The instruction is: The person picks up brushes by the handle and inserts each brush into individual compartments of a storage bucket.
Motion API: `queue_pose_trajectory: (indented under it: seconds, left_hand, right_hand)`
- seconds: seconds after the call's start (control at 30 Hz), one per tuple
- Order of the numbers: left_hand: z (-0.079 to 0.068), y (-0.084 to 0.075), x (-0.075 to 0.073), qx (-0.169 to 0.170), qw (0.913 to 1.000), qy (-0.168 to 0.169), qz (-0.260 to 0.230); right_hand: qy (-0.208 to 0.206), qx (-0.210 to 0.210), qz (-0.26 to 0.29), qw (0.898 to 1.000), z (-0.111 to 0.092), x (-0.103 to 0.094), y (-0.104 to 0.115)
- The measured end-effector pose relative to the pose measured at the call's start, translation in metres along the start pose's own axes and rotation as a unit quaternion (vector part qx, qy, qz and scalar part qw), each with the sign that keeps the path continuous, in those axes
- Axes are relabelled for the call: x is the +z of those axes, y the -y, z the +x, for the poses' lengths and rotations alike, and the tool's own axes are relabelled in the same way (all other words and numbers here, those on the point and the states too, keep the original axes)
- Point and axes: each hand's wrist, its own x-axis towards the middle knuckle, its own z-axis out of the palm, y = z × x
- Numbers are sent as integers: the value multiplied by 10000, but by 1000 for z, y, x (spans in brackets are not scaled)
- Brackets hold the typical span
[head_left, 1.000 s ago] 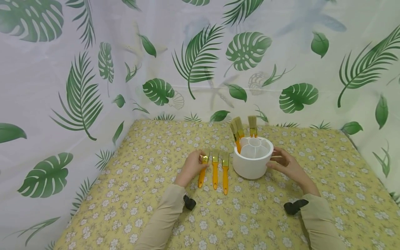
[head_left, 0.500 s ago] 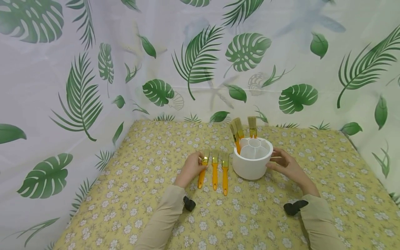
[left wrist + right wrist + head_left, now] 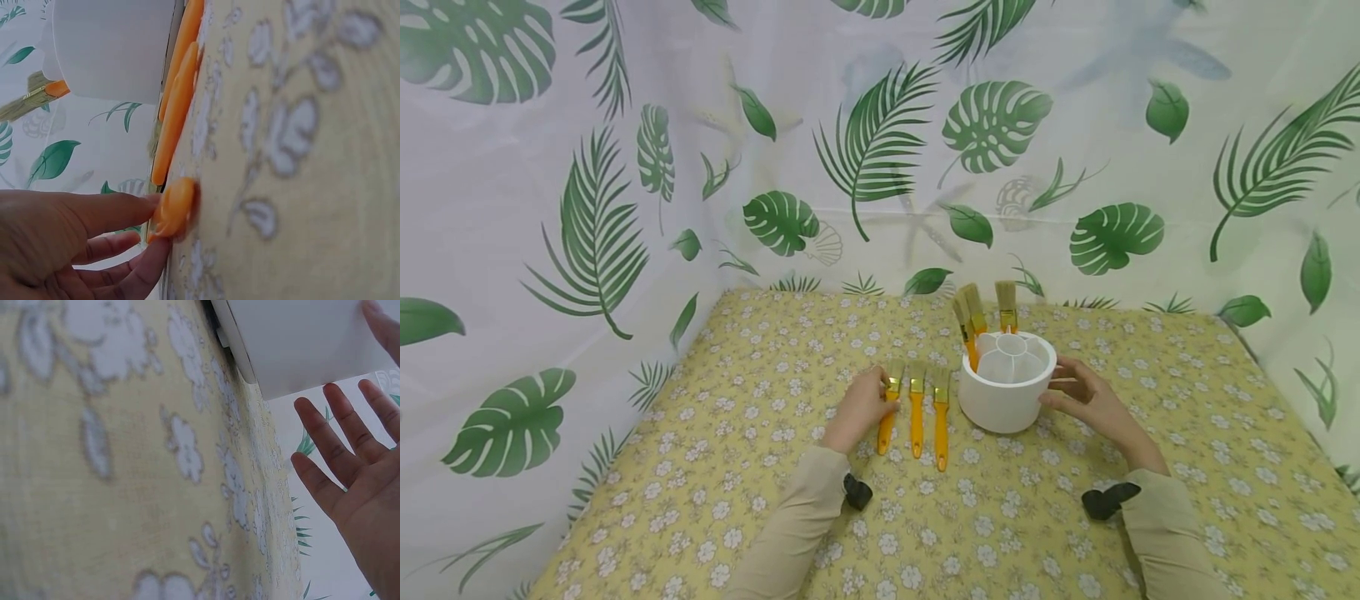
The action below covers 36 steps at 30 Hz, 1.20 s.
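Three paintbrushes with orange handles lie side by side on the table, bristles pointing away. My left hand pinches the leftmost paintbrush between thumb and fingers; the left wrist view shows its orange handle end between them. The middle paintbrush and the right paintbrush lie untouched beside it. A round white divided organizer stands to their right, with three paintbrushes upright in its back and left compartments, including one at the back. My right hand rests at the organizer's right side, fingers straight and spread.
A yellow flowered cloth covers the table. White curtains with green leaf prints rise behind it and on both sides. Black wrist cameras sit at the cuffs of both beige sleeves.
Almost nothing differs. The left hand keeps its pinch on the leftmost paintbrush, and the right hand stays beside the organizer.
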Motion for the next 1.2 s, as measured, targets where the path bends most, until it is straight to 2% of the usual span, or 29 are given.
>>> queue_pose_trajectory:
  seconds: [0.2, 0.4, 0.6, 0.9, 1.2]
  left_hand:
    - [-2, -4, 0, -12, 10000, -78, 50]
    - [-2, -4, 0, 52, 9999, -134, -28]
    - [-1, -2, 1, 126, 9997, -203, 97]
    - [-2, -6, -2, 219, 9986, -473, 134]
    - [-1, -8, -4, 383, 9965, -743, -43]
  right_hand:
    - [1, -29, 11, 10000, -1, 0, 0]
    - [-18, -26, -55, 10000, -1, 0, -1]
    - [-32, -93, -86, 9999, 0, 0, -1]
    - [-43, -144, -138, 9998, 0, -1, -2]
    - [-63, -106, -163, 9998, 0, -1, -2]
